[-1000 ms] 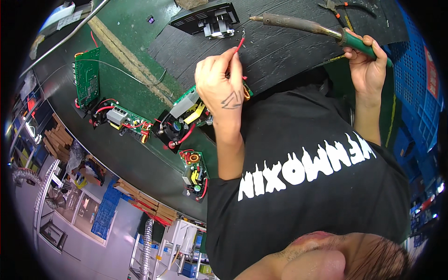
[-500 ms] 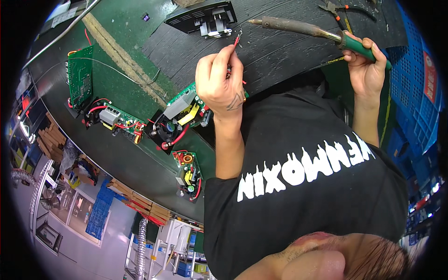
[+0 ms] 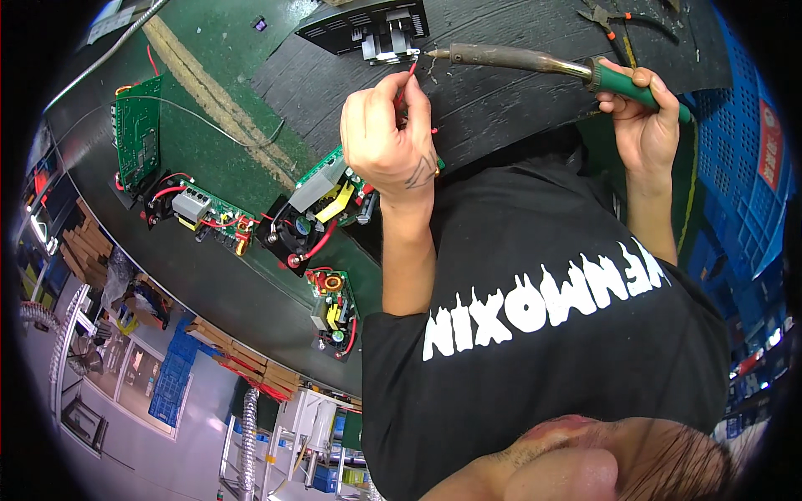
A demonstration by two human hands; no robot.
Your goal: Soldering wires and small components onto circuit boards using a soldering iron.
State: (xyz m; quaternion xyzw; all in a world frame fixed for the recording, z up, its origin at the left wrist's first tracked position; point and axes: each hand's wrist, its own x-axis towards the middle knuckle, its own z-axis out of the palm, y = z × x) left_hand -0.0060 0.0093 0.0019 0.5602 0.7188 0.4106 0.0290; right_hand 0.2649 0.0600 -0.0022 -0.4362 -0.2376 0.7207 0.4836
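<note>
My right hand (image 3: 642, 121) is wrapped round the green handle of a soldering iron (image 3: 522, 58), whose tip points left. That tip sits close to the stripped end of a red wire (image 3: 413, 68), beside the terminals of a black slotted panel with socket parts (image 3: 362, 32). Whether tip and wire touch, I cannot tell. My left hand (image 3: 386, 138) pinches the wire between thumb and forefinger. Under its wrist lies a green circuit board (image 3: 322, 188) with grey and yellow parts, partly hidden by the hand.
More circuit boards stand to the left: one upright (image 3: 138, 134), one lying (image 3: 209, 215), and a small one (image 3: 332, 309) nearer my arm. Orange-handled cutters (image 3: 614, 25) lie at the far right on the black mat (image 3: 510, 104). A blue crate (image 3: 743, 142) stands at the right.
The soldering iron has moved left and slightly down, bringing its tip close to the panel's terminals. My left hand has shifted slightly left with the red wire, whose end is now at the terminals.
</note>
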